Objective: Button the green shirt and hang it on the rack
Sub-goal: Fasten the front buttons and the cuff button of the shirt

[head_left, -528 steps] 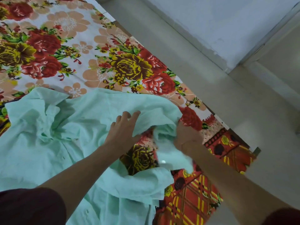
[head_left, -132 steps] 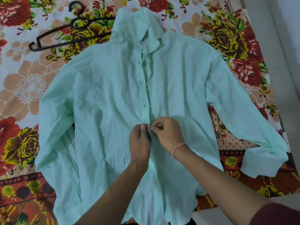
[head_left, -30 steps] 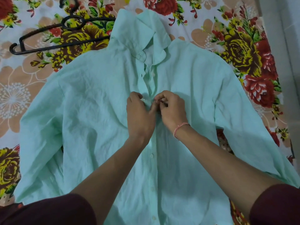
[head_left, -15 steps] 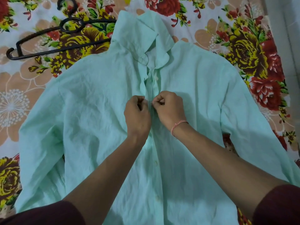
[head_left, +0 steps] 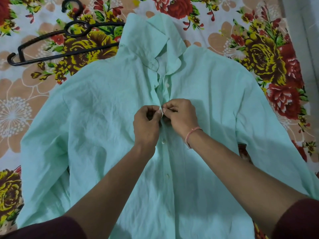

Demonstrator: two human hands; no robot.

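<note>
The pale green shirt (head_left: 103, 121) lies front up on the bed, collar at the top, sleeves spread to both sides. My left hand (head_left: 146, 125) pinches the left edge of the placket at chest height. My right hand (head_left: 181, 116) pinches the other edge against it, thumb tips meeting at a small white button. Below my hands two buttons sit fastened on the placket; above them one button shows and the front gapes open under the collar. A black plastic hanger (head_left: 65, 44) lies at the upper left, one end under the shirt's shoulder.
The floral bedsheet (head_left: 259, 54) with red and yellow flowers covers the bed around the shirt. A strip of pale floor (head_left: 309, 31) runs along the right edge of the bed. My dark red sleeves show at the bottom corners.
Over 4.4 s my hands have moved up the placket from the lower buttons to chest height. In the last second they stayed at the same button, fingers closing tighter together.
</note>
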